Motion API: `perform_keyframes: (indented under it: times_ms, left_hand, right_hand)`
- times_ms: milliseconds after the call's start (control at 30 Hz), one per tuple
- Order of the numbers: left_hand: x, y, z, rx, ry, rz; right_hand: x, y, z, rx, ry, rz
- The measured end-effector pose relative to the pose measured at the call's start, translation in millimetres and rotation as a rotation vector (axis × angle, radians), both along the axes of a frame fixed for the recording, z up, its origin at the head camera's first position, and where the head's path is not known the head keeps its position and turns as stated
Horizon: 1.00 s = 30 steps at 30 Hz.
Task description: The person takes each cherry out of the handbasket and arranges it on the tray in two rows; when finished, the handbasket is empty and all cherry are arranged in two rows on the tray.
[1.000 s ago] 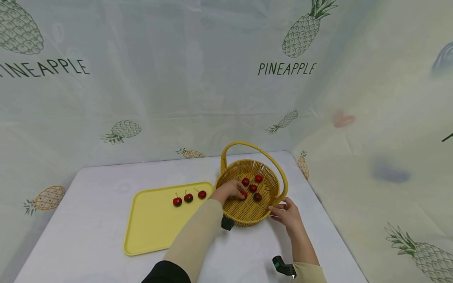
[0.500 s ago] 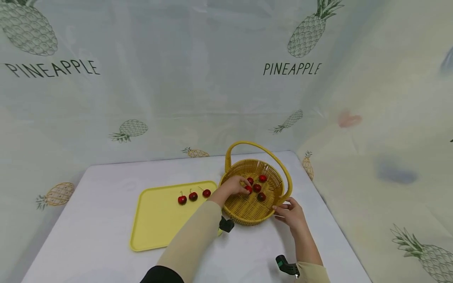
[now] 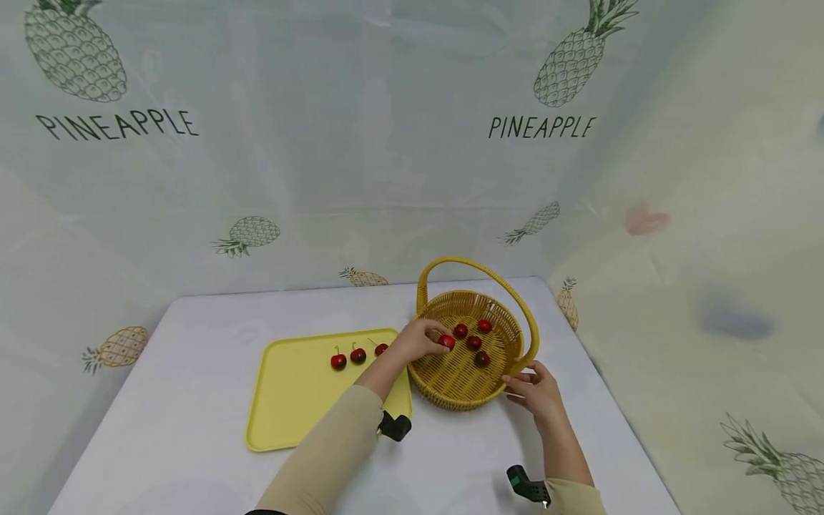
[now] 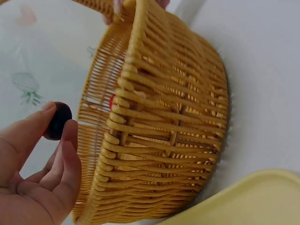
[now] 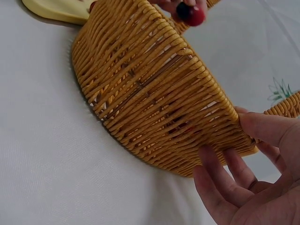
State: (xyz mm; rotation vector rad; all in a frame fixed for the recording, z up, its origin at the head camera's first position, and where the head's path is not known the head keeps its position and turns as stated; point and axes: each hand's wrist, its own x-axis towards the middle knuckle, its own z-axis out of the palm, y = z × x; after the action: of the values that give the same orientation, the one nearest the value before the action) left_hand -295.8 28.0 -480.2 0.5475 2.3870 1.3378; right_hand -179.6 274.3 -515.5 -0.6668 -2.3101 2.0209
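My left hand (image 3: 417,341) pinches a dark red cherry (image 3: 446,342) between thumb and fingertips, above the left rim of a yellow wicker basket (image 3: 460,393). From the left wrist, that cherry (image 4: 58,121) shows dark, level with the rim and apart from it. Several other cherries (image 3: 473,343) lie on the basket floor. My right hand (image 3: 537,392) grips the basket's right side by the handle's foot; in the right wrist view its thumb (image 5: 262,125) is over the rim and its fingers touch the outer wall.
A yellow tray (image 3: 290,400) lies left of the basket, with 3 stemmed cherries (image 3: 338,362) near its far right part; my left forearm crosses above it. The basket handle (image 3: 479,268) arches upward. A white-covered table (image 3: 161,429) meets a pineapple-printed curtain (image 3: 322,143) behind.
My left hand has lifted the cherry from inside the basket and drawn it left toward the rim. The right hand keeps its hold. The head view has turned slightly left.
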Motion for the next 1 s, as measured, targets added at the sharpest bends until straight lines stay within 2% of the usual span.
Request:
perform_keyframes:
  times_ms: [233, 533, 667, 833, 1000]
  left_hand:
    - [13.2, -17.0, 5.3, 0.064, 0.006, 0.048]
    - [22.3, -42.7, 2.4, 0.123, -0.022, 0.134]
    - [25.0, -54.6, 0.2, 0.181, -0.049, 0.168]
    - [26.2, -72.0, -3.6, 0.269, -0.084, 0.246]
    - [25.1, -90.5, -10.4, 0.279, -0.082, 0.304]
  right_hand:
    - [-2.1, -1, -0.4, 0.008, -0.001, 0.0]
    - [-1.5, -1, -2.6, 0.012, -0.009, 0.005]
    - [-1.3, 0, -3.7, 0.014, -0.013, 0.013]
    - [-1.4, 0, -2.9, 0.008, -0.016, 0.016]
    - [-1.0, -1, -1.9, 0.01, -0.025, 0.014]
